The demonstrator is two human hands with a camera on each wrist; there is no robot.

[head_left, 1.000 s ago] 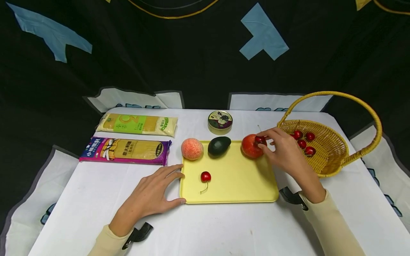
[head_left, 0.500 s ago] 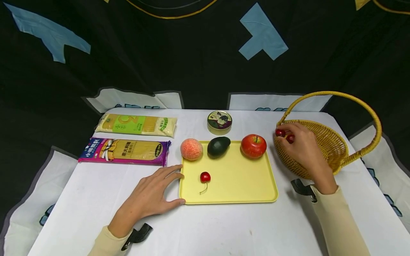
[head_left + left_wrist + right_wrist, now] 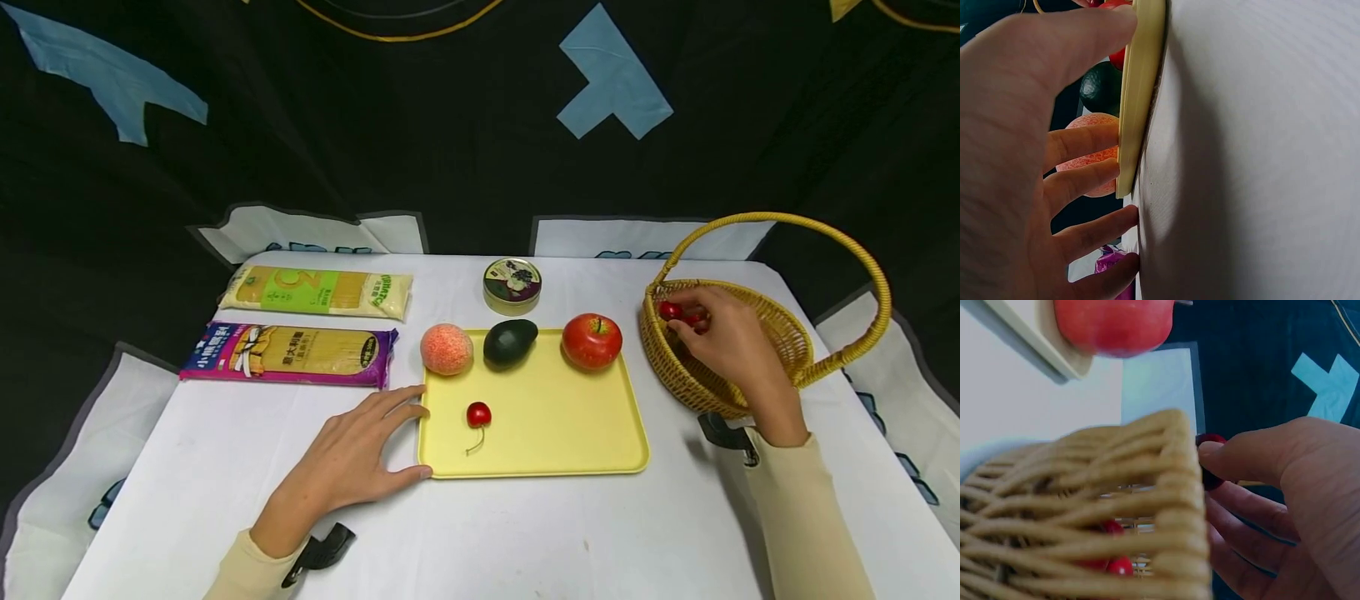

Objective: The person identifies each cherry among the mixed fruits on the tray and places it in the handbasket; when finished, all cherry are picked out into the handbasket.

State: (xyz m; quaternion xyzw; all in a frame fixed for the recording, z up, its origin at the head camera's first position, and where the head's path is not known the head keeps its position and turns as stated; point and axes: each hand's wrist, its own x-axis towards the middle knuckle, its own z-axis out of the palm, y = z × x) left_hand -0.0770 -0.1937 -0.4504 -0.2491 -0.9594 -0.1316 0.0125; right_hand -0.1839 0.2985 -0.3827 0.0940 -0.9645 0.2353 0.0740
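Note:
My right hand (image 3: 723, 337) is at the left part of the yellow wicker basket (image 3: 791, 333), pinching a dark red cherry (image 3: 670, 310) between thumb and fingers. Other cherries (image 3: 1119, 565) show through the weave in the right wrist view; my hand hides some of them from above. My left hand (image 3: 341, 462) rests with spread fingers against the left edge of the yellow tray (image 3: 562, 425), thumb at its near corner. On the tray are a single cherry with a stem (image 3: 478, 414), a red apple (image 3: 592, 341), an avocado (image 3: 510, 343) and a speckled peach-like fruit (image 3: 446, 349).
A round tin (image 3: 512, 285) stands behind the tray. Two packs of noodles, one green and yellow (image 3: 318, 292) and one purple (image 3: 292, 354), lie at the back left. The basket's tall handle (image 3: 847, 242) arches over its right side. White cloth (image 3: 487, 542) covers the table.
My right hand has carried the cherry rightward from beside the apple to the basket, then slightly further in. My left hand has stayed at the tray's edge.

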